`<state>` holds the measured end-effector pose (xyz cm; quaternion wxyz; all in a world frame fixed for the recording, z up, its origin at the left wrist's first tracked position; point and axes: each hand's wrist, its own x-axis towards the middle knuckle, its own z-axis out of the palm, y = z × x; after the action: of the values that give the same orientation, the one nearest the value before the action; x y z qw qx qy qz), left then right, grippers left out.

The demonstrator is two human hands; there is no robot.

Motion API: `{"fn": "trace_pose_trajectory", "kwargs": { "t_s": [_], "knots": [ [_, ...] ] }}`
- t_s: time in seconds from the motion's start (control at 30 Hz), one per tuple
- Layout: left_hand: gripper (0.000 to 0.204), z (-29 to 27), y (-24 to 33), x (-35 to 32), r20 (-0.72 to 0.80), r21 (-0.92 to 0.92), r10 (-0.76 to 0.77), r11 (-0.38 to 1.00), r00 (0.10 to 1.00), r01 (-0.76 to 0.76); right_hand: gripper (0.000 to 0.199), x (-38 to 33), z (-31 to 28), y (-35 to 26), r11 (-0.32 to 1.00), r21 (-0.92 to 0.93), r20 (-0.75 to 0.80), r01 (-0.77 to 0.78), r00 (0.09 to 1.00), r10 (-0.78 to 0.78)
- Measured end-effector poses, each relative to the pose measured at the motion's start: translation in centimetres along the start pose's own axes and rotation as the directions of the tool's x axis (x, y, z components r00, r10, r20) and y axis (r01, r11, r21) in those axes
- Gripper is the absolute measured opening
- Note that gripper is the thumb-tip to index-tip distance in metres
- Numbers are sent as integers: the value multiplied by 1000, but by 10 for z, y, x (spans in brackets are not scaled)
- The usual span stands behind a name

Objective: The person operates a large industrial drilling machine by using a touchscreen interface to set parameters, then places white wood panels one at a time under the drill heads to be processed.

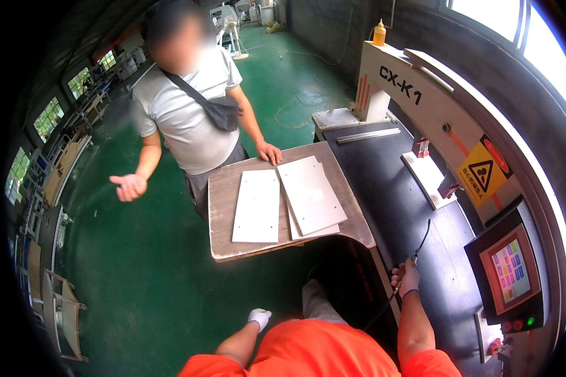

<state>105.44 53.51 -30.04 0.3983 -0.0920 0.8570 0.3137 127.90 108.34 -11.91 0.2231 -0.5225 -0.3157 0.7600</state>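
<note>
Black machine table (383, 188), right hand (407, 276) seemingly gripping slim tool (421, 242)

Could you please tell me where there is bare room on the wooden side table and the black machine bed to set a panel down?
The wooden side table is crowded: pale rectangular panels cover its middle, leaving only edges bare. The black machine bed is free between table edge and white fence strip, above the right hand.

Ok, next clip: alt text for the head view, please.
A person in orange, seen from above, grips a thin black tool in the right hand on a machine's dark table; the gloved left hand hangs free. A co-worker stands by a wooden side table holding pale panels.
</note>
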Motion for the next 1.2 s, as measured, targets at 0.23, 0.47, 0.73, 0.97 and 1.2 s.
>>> {"fn": "trace_pose_trajectory", "kwargs": {
  "t_s": [0.23,0.47,0.73,0.97,1.2],
  "knots": [
    [40,27,34,-40,187,175,306,925,934,-338,38,-4,4,2,999,14,-76,32,997,-31],
    [41,11,-34,-35,18,23,28,999,999,-28,45,-2,2,3,998,-40,-40,47,998,-49],
    [45,-1,-83,-55,125,235,-75,971,989,44,41,0,0,5,999,6,-59,40,997,-40],
    [46,5,-82,-42,126,246,6,969,992,-37,43,9,-4,9,998,-31,-11,47,999,-47],
    [44,3,-51,-38,130,168,54,983,990,-76,40,-3,3,5,998,24,-3,51,999,-51]
  ]
}}
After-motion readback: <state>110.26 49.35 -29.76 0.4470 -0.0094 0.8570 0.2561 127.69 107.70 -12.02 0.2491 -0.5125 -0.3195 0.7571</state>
